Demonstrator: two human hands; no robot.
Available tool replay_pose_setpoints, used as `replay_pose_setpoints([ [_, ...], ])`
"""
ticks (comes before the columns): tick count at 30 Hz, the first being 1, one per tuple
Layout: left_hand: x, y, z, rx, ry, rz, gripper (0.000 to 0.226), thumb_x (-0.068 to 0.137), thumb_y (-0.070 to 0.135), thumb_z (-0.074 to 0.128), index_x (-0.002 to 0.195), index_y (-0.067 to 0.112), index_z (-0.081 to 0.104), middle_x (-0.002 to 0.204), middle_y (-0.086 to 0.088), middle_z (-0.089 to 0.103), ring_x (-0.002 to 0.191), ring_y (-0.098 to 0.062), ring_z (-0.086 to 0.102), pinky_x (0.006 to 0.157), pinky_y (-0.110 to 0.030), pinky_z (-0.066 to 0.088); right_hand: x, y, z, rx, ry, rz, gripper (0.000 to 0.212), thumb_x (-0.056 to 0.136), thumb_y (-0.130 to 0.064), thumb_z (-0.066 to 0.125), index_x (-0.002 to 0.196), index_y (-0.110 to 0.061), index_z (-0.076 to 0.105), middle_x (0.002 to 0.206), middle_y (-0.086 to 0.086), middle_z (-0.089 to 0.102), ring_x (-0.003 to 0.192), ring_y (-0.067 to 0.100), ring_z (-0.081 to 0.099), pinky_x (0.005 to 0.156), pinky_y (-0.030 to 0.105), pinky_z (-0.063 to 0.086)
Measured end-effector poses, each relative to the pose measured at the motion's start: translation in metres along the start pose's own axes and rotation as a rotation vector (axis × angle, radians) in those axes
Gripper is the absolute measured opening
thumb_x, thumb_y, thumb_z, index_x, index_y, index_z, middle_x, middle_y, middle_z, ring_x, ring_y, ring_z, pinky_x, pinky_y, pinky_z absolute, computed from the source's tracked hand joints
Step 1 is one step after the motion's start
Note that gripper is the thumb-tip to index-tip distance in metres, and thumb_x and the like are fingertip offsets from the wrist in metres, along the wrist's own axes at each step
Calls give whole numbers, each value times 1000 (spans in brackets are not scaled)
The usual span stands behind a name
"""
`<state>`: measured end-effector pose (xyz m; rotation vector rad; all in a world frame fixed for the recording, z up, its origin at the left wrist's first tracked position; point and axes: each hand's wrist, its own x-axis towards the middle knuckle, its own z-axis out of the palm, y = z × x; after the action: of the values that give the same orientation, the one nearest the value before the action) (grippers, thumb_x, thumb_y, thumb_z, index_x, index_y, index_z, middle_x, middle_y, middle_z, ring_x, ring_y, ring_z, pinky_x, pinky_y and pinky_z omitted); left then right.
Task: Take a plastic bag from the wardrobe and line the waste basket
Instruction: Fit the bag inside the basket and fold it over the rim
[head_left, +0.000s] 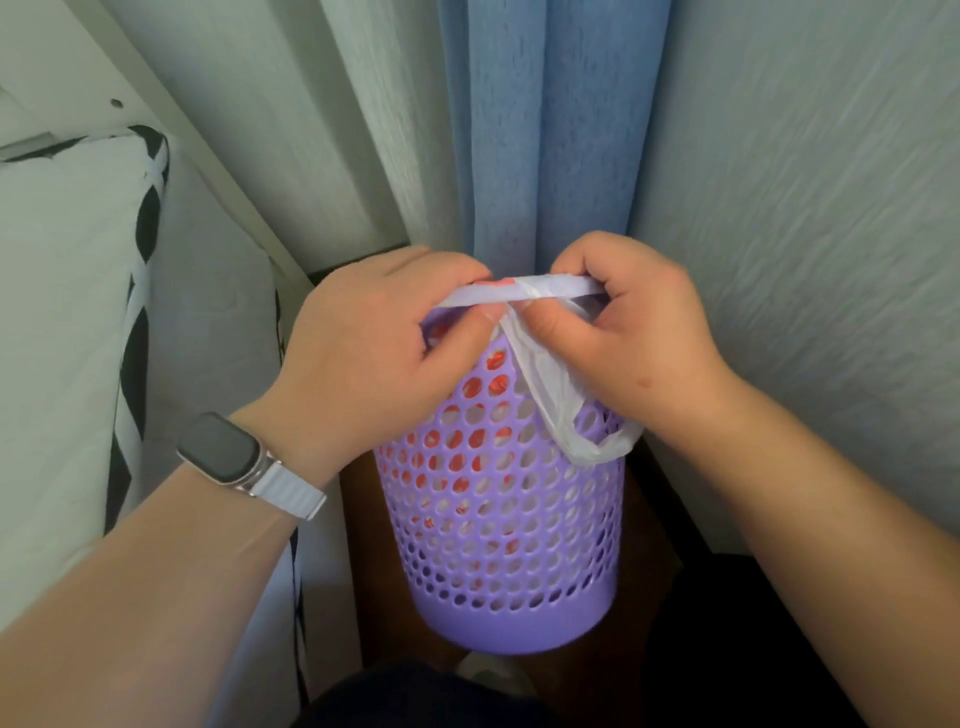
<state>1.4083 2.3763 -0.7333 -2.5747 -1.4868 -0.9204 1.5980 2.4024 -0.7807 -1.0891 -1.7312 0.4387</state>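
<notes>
My waste basket (498, 519), a purple plastic one pierced all over with round holes, stands upright on the dark floor (670, 525) in a narrow gap: a white bed (62, 312) with a black-and-white trimmed edge crowds it on the left, a pale textured wall (810, 208) closes in on the right, and a blue curtain (540, 130) hangs straight down just behind it beside a white curtain (374, 130). There is little open room on either side, with only a strip of floor showing around the basket's solid base. My left hand (374, 353) is at the near left part of the rim, its grip closed with thumb and fingers pinching the white plastic bag (550, 384) where it stretches across the top. My right hand (639, 338) is at the right part of the rim, its grip also closed narrow on the same bag, holding a taut flat band of it that runs between my 2 hands. Below that band 1 looped handle of the bag hangs loose over the outside of the basket's right wall. Through the holes I see white plastic with red-orange print inside the basket, so the bag sits within it while its upper edge is at the rim. A grey watch (228, 449) with a pale strap is on my left wrist, and my 2 bare forearms reach in from the lower corners.
</notes>
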Motion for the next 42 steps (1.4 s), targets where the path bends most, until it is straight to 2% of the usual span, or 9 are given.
replay_pose_setpoints([
  [5,-3,-11,4,-86,-29,-73,24,92,35,52,81,16,63,69,5,55,67,-12,51,63,-33,42,2,6,-4,8,-91,-105,24,83,-34,71,82,-11,65,74,-1,59,68,12,52,64,28,41],
  [11,-3,-21,0,-175,-38,-46,26,93,28,51,82,9,64,70,-2,60,69,-11,51,65,-24,40,14,24,-15,-71,-88,-234,36,82,-41,70,94,-7,69,92,7,66,89,25,61,82,49,46],
  [17,-5,-19,4,-204,-24,-53,25,95,25,52,82,8,64,69,0,57,66,-11,50,62,-19,38,9,15,-10,-60,-108,-191,31,84,-42,67,84,-11,66,77,2,61,74,17,55,73,41,45],
  [22,-7,-23,7,-163,-29,-53,20,93,26,54,94,13,69,81,0,65,77,-17,59,69,-35,47,2,17,0,-70,-81,-118,33,84,-43,64,75,-12,59,69,1,55,68,17,48,65,40,41],
  [26,-4,-23,12,33,-43,71,32,89,30,59,114,12,67,103,-6,65,92,-28,61,81,-45,47,-3,23,11,-120,-52,-146,31,81,-43,63,72,-14,57,67,-4,49,65,22,47,64,42,41],
  [31,-5,-22,20,49,-131,120,15,91,23,54,92,14,66,76,-2,60,73,-29,59,66,-39,44,-9,29,19,-237,-26,-211,34,83,-44,61,73,-11,58,68,3,52,69,27,51,68,33,31],
  [36,-10,-30,34,155,-136,85,11,90,17,53,89,12,63,83,-6,65,77,-30,60,68,-38,42,-7,37,18,-231,-131,-269,34,87,-48,61,81,-14,62,75,2,57,76,28,55,74,38,38],
  [39,-15,-35,43,181,-162,54,12,87,14,51,88,11,62,81,-8,64,75,-32,60,68,-43,44,-7,44,16,-289,-233,-273,34,83,-49,59,87,-16,66,79,2,62,79,28,58,77,39,40],
  [42,-25,-35,56,233,-197,37,18,82,14,45,86,11,62,77,-8,63,71,-34,59,66,-39,45,-12,55,22,-309,-337,-239,31,81,-47,59,88,-19,68,80,1,63,80,29,60,77,44,45],
])
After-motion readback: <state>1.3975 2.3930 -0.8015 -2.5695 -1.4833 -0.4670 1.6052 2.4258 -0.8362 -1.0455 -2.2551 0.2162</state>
